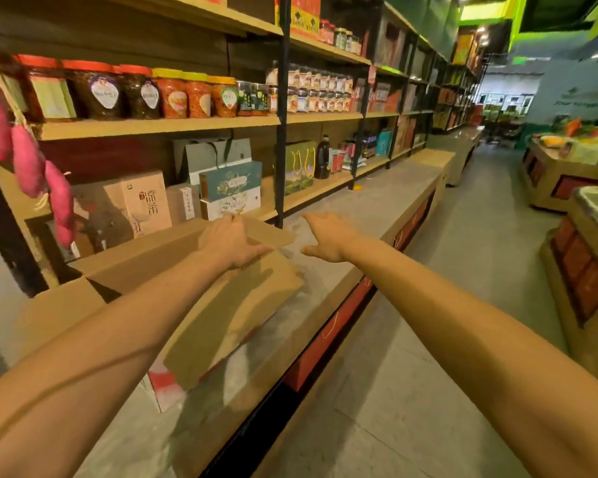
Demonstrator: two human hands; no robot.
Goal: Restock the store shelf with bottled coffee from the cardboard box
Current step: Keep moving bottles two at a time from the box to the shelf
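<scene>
A: Around the cardboard box on the grey counter, where's the room?

B: To its right the countertop lies bare all the way down the aisle.

A: And over the box?

B: Its flaps splay across the opening, left hand on one. Behind it, gift cartons crowd the low shelf; pink sausages dangle at its left.
</scene>
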